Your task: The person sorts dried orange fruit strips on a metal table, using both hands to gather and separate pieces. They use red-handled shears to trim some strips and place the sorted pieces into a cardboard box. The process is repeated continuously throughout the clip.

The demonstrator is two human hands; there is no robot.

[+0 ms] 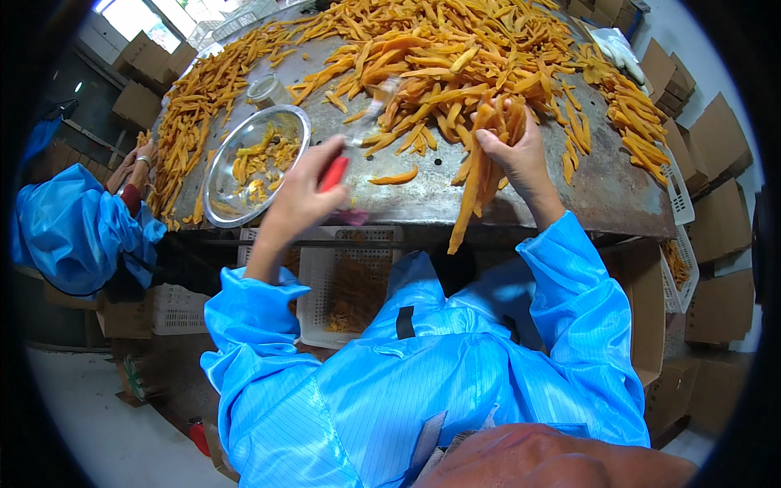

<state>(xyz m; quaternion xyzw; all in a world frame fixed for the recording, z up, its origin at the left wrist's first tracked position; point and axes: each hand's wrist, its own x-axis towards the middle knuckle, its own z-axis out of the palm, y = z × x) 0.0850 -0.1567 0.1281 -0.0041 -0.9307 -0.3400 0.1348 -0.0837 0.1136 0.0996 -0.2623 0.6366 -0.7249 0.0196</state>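
Observation:
My left hand (308, 192) is closed around a red handle (334, 174). A blurred metal part (378, 100) extends from it towards the pile, too smeared to tell which tool it is. In my right hand (515, 149) is a bunch of orange dried strips (479, 171), like sweet potato, hanging past the table's near edge. Beyond both hands spreads a large heap of the same strips (451, 67). Close by my left hand, a steel bowl (216, 177) holds small yellow-orange scraps (262, 158). A single strip (394, 177) lies on the metal table (421, 204) between my hands.
At the left, a co-worker in a blue smock (73, 226) has hands on strips at the table edge. A clear jar (268, 91) stands behind the bowl. Below the table is a white plastic crate (314, 287) with strips. Cardboard boxes (720, 232) line the right side.

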